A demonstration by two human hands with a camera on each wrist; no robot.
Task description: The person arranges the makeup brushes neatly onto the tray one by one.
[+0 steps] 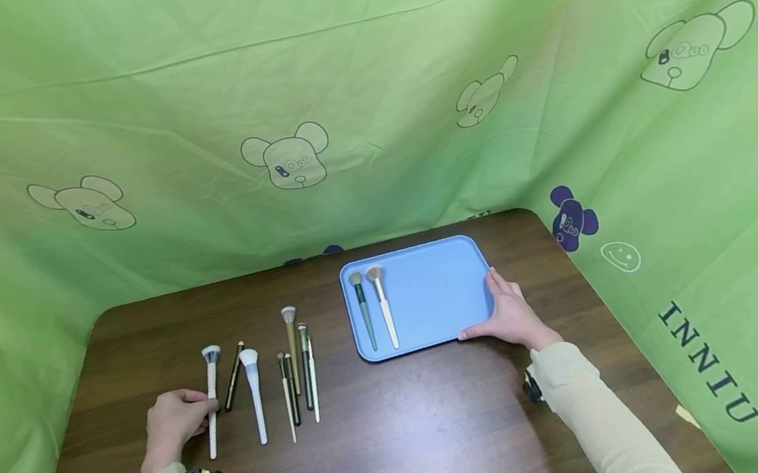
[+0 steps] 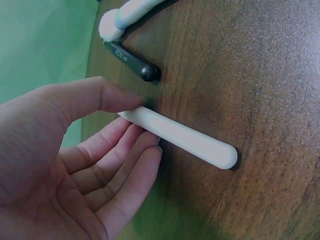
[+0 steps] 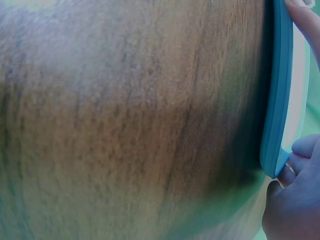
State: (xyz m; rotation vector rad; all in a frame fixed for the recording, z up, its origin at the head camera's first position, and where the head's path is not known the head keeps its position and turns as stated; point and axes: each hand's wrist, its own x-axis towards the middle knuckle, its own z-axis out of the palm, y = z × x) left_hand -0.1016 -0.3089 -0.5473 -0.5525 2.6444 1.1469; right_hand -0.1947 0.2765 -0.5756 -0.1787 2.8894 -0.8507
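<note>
My left hand [image 1: 174, 422] pinches the handle of a white makeup brush [image 1: 211, 378] between thumb and fingers, at the left of the table. In the left wrist view the rounded white handle end [image 2: 200, 146] sticks out past the fingertips, low over the wood. My right hand [image 1: 514, 320] holds the front right corner of a blue tray [image 1: 438, 294], thumb along the front edge and fingers at the right side. Inside the tray's left part lie a green-handled brush [image 1: 366, 319] and a white-handled brush [image 1: 386, 311], side by side.
Right of the left hand lie a short dark brush [image 1: 234, 378] and a white brush [image 1: 257, 397]. Further right is a group of several slim brushes [image 1: 294, 353]. A green printed curtain [image 1: 349, 64] hangs round the brown wooden table [image 1: 402, 452].
</note>
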